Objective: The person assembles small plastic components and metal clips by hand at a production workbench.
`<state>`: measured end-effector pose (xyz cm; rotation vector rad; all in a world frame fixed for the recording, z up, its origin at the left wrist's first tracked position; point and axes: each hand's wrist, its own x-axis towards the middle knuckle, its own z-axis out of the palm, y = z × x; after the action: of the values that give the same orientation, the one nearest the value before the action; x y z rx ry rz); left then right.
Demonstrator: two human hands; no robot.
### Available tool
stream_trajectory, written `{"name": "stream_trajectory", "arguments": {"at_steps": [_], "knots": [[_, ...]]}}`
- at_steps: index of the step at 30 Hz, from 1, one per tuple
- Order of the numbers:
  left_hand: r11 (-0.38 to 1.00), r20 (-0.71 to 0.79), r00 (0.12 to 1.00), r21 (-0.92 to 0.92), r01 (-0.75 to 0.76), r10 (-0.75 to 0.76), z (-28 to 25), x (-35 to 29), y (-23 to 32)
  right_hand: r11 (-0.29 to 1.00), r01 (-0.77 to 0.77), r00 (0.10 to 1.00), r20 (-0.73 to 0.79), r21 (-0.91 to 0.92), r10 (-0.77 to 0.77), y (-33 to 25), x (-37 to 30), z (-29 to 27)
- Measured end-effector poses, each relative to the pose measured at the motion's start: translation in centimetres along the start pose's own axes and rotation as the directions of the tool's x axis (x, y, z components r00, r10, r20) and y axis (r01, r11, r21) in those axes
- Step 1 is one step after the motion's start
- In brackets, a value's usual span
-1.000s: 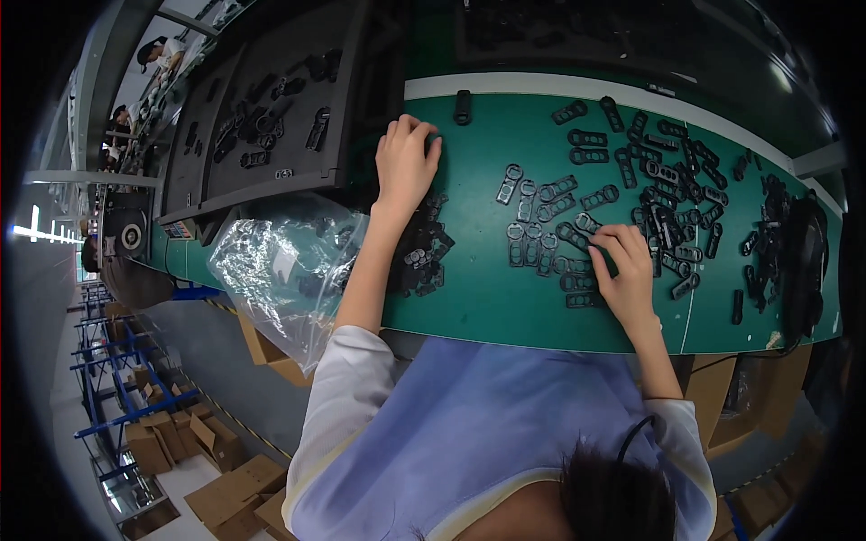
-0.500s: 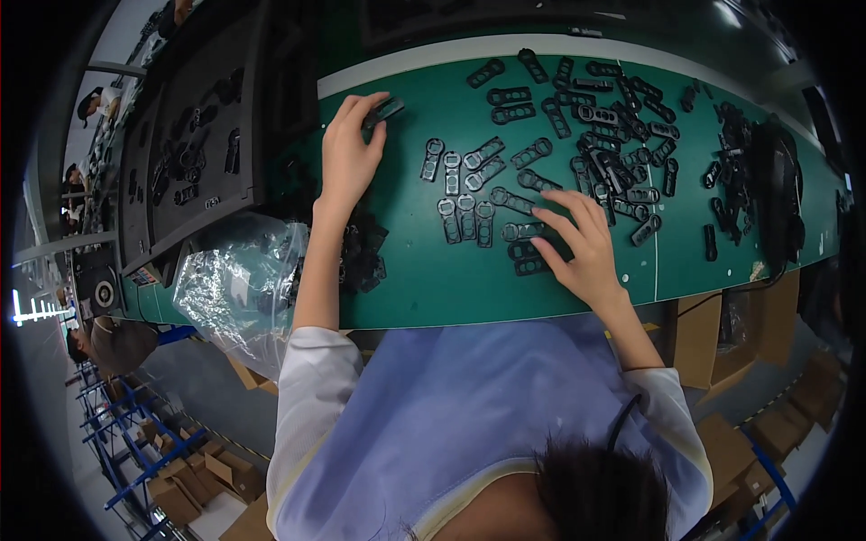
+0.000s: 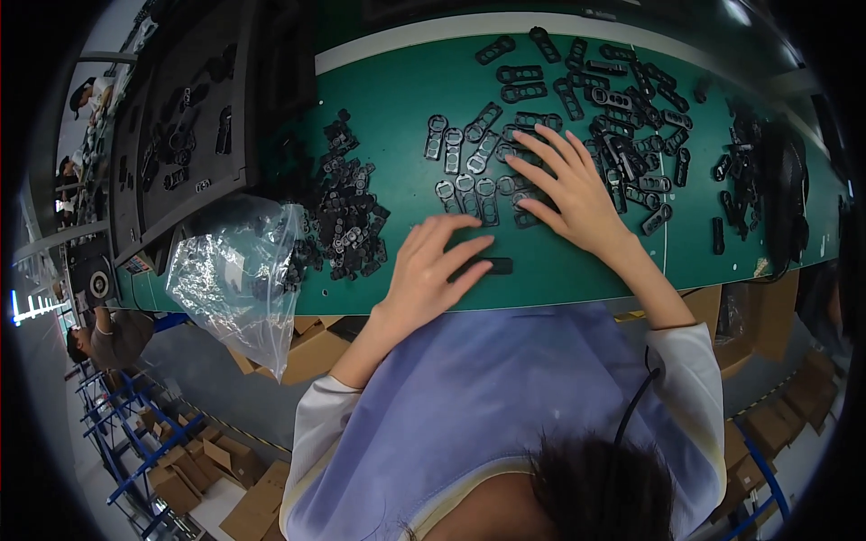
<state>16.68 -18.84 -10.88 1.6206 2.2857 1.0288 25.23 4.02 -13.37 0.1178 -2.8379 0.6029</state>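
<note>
My left hand is low over the near edge of the green table, its fingers apart. A small flat black plastic piece lies by its thumb tip; whether they touch I cannot tell. My right hand is spread palm down over several elongated black plastic parts with round openings, partly hiding them. Left of its fingers, more of these parts lie in loose rows. One row, with a part at its right end, reaches close to my left fingertips.
A pile of small black pieces lies at left, beside a clear plastic bag hanging over the edge. Further left stands a dark tray holding black parts. Heaped black parts lie at right, with a black bundle beyond.
My left hand has come from the far left down to the near edge; the black piece it held now lies by its thumb. My right hand has shifted slightly, fingers further over the parts.
</note>
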Motion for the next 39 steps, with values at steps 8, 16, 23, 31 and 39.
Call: {"name": "stream_trajectory", "arguments": {"at_steps": [8, 16, 23, 31, 39], "knots": [[0.977, -0.22, 0.97, 0.164, 0.138, -0.1, -0.7, 6.1, -4.9, 0.991, 0.135, 0.988, -0.072, 0.02, -0.134, 1.1, 5.9, 0.4], [0.939, -0.226, 0.958, 0.254, 0.23, -0.173, -0.9, 5.8, -6.1, 1.0, 0.025, 0.99, -0.14, -0.017, -0.027, -0.4, 4.1, -0.1], [0.926, -0.041, 0.929, 0.075, 0.369, -0.367, -2.9, 6.7, -6.1, 0.966, -0.017, 0.997, -0.07, 0.258, 0.036, -7.5, -1.7, 0.4], [0.953, -0.132, 0.979, 0.241, 0.185, -0.157, -2.8, 6.2, -5.7, 0.95, 0.072, 0.997, -0.014, 0.303, -0.071, -7.4, -4.4, 2.5], [0.988, 0.009, 0.994, 0.107, -0.109, 0.108, 0.4, 9.4, -3.2, 0.943, -0.067, 0.979, -0.161, 0.325, 0.125, -6.0, -3.2, 0.8]]}}
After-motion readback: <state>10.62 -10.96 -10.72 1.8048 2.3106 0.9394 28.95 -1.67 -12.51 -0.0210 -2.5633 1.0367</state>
